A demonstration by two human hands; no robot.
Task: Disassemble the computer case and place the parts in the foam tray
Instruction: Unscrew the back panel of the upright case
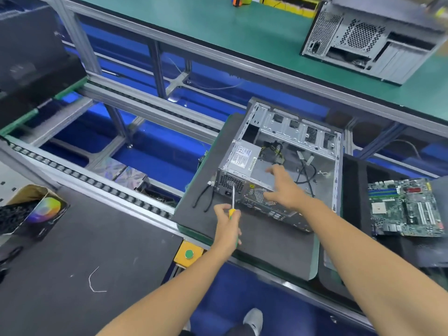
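Head view: you are gripping the screwdriver (232,202) in your left hand (226,226), tip reaching the PSU (240,166) at the case (291,166) rear. Your right hand (283,187) is spreading open, steadying the case beside it. The tip could be slipping off the screw if angled, gouging the grille.

Dark foam pad (266,251) carries open computer case (291,161), pliers (204,197); motherboard (404,207) on neighbouring pad (358,238).
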